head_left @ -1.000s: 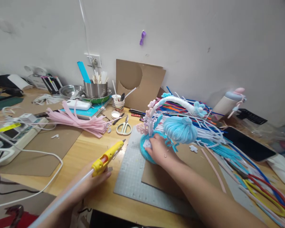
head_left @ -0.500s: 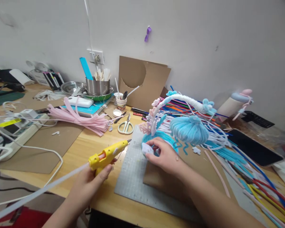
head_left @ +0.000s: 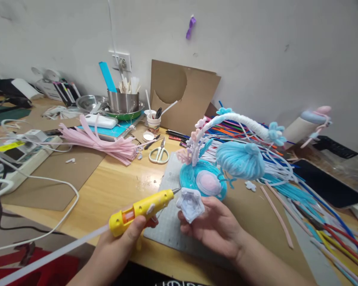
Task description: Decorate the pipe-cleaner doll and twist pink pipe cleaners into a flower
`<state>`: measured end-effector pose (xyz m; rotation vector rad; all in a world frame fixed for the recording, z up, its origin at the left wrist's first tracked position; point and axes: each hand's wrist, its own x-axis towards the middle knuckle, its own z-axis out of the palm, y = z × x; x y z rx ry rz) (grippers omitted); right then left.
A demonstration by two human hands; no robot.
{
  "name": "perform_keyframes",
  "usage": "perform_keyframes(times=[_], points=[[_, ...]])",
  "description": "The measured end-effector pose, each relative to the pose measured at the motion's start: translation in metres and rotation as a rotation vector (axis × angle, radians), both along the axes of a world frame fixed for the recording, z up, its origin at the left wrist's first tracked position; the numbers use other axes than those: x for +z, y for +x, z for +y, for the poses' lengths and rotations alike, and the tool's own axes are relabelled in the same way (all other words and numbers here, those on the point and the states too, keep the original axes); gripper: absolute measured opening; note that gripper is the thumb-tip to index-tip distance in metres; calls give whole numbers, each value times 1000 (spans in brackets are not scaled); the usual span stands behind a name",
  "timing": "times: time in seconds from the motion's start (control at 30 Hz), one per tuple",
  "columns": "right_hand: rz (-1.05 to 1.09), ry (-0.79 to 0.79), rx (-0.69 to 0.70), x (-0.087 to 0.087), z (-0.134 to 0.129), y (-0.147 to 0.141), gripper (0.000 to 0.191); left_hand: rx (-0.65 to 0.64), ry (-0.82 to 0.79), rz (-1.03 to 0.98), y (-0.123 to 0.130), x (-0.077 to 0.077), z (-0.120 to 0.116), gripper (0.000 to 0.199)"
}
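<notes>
My left hand (head_left: 123, 240) is wrapped round a yellow hot glue gun (head_left: 141, 208) with a long whitish glue stick (head_left: 59, 254) out of its back. The nozzle points right, close by the rim of a small pale lilac, star-shaped fuzzy piece (head_left: 191, 204). My right hand (head_left: 213, 228) pinches that piece, its hollow side turned up toward me. Behind it stands a pipe-cleaner lamp shape: a blue round base (head_left: 187, 174) bearing a pale pink oval (head_left: 208, 182), a white arched stem (head_left: 237, 119) with small flowers, and a hanging blue shade (head_left: 241, 159).
White-handled scissors (head_left: 159, 155) lie behind the glue gun. Pink pipe cleaners (head_left: 107, 145) are bunched at left, near a power strip (head_left: 26, 167) with trailing cables. Many coloured pipe cleaners (head_left: 286, 190) and a phone (head_left: 328, 182) lie at right. A grey cutting mat (head_left: 164, 222) is underneath.
My right hand has drawn the lilac piece back from the blue base and turned it hollow side up, uncovering the pink oval. The glue gun has moved right and lower, toward the piece.
</notes>
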<state>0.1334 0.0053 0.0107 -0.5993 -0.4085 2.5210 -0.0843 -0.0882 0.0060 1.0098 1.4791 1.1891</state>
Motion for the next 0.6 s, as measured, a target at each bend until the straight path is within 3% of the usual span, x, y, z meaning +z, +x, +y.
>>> perform_keyframes(times=[0.17,0.33,0.6], points=[[19,-8,-36,0,-3,-1,33,38,14,131,1,-2,-1,26],[18,15,-46,1,-6,-1,35,-81,82,169,2,6,5,18],[10,52,-55,-2,-6,0,32,-31,46,227,7,12,8,27]])
